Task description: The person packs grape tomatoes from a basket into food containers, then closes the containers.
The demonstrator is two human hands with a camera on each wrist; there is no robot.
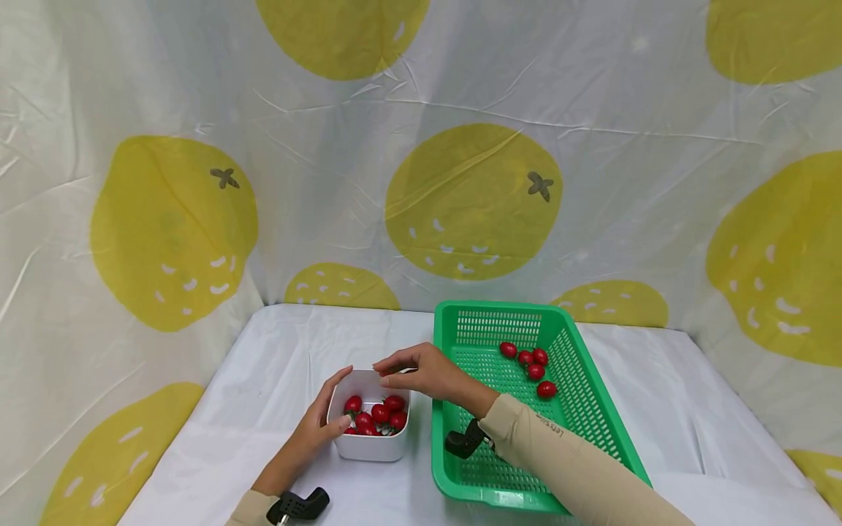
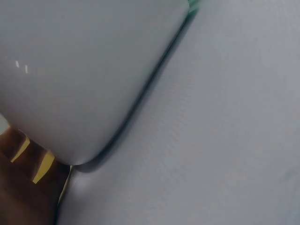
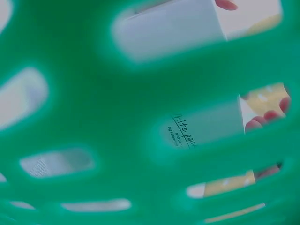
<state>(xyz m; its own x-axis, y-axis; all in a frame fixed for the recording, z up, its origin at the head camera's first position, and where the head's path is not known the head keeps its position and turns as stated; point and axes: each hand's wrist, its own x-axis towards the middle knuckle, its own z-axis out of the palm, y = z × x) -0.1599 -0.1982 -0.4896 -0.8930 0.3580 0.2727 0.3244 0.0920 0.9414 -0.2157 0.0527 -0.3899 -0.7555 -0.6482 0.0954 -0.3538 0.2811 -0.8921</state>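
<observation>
In the head view my left hand [image 1: 319, 424] grips the white square container [image 1: 370, 448] at its left side, thumb over the rim and fingers along the outer wall. Several red cherry tomatoes [image 1: 380, 413] lie inside it. Over the container's back right rim is my right hand [image 1: 430, 372], its thumb and fingers pinching a cherry tomato of which only a bit of red shows. The left wrist view has the container's smooth wall [image 2: 89, 79] close up, with fingers [image 2: 33, 187] at its corner. Through green slots, the right wrist view catches the container's printed side [image 3: 201, 124].
A green slotted basket [image 1: 439, 467] stands right of the container, under my right forearm. Several cherry tomatoes [image 1: 536, 372] lie toward its back right. A white cloth [image 1: 289, 343] covers the table, and a lemon-print curtain [image 1: 316, 175] hangs behind and at the sides.
</observation>
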